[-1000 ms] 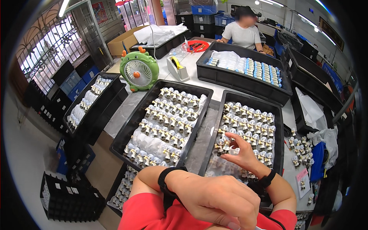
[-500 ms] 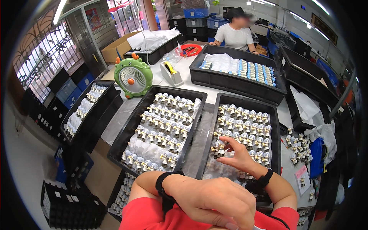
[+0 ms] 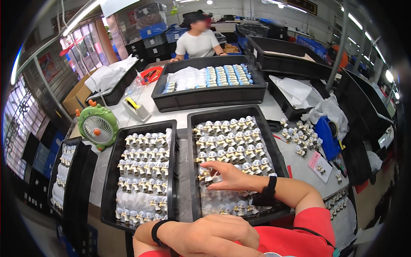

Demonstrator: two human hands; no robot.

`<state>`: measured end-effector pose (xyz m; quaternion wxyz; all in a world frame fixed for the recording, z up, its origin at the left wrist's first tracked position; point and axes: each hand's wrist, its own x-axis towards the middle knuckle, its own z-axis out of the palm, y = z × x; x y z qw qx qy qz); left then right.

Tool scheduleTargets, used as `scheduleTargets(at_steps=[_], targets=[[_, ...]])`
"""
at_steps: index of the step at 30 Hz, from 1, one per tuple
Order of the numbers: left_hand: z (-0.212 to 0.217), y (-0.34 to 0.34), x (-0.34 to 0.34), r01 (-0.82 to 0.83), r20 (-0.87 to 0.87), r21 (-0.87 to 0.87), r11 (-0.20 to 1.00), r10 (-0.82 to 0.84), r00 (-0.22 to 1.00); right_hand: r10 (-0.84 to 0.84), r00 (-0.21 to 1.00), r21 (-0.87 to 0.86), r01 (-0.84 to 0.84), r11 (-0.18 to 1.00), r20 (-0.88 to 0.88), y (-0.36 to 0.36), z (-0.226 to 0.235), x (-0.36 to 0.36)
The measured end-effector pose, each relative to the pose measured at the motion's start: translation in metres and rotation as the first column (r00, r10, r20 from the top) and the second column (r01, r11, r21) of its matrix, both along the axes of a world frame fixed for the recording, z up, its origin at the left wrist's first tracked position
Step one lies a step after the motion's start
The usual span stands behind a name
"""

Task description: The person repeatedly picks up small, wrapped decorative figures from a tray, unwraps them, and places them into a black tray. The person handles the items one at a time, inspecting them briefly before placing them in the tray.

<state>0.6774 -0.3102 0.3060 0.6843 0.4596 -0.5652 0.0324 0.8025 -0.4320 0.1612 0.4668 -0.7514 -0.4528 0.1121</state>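
My right hand point(image 3: 227, 177) reaches over the right black tray point(image 3: 193, 156), its thumb and forefinger curved around a small grey-white and gold figurine point(image 3: 205, 174) at the left end of a row. Rows of similar figurines point(image 3: 229, 139) stand on white lining in that tray. Close to my body, my left hand point(image 3: 218, 233) is bent with its back upward. Its fingers curl under, so anything inside them is hidden. The left black tray point(image 3: 174, 171) holds more rows of figurines point(image 3: 143, 165), with a stretch of bare lining near the front.
A green fan point(image 3: 97, 126) and a tape dispenser point(image 3: 136, 109) stand left of a big tray point(image 3: 205, 102) with blue-and-white figurines. Loose figurines point(image 3: 303, 135) are heaped at right, near a pink-and-white card point(image 3: 320, 166). A person point(image 3: 198, 43) sits across the table.
The view has turned right, so everything shifts left in the picture. My right hand stays at the figurine in the right tray. My left hand appears lower, nearer the bottom edge.
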Motion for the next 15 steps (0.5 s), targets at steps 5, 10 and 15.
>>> scheduleTargets(at_steps=[5, 10, 15], targets=[[-0.0018, -0.0046, 0.0036, 0.027, -0.031, -0.025, 0.999, -0.027, 0.999, -0.008, 1.000, -0.021, 0.008, 1.000, 0.028, -0.0029, -0.0032, 0.0021], [-0.0060, -0.0047, 0.0074, 0.046, -0.006, -0.077, 0.996, -0.046, 0.999, -0.012, 1.000, -0.001, 0.012, 1.000, 0.016, 0.0006, -0.0061, 0.0051], [-0.0086, -0.0044, 0.0059, -0.094, -0.046, -0.233, 0.968, 0.085, 0.995, -0.024, 1.000, -0.028, 0.024, 0.999, 0.014, 0.0023, -0.0030, 0.0041]])
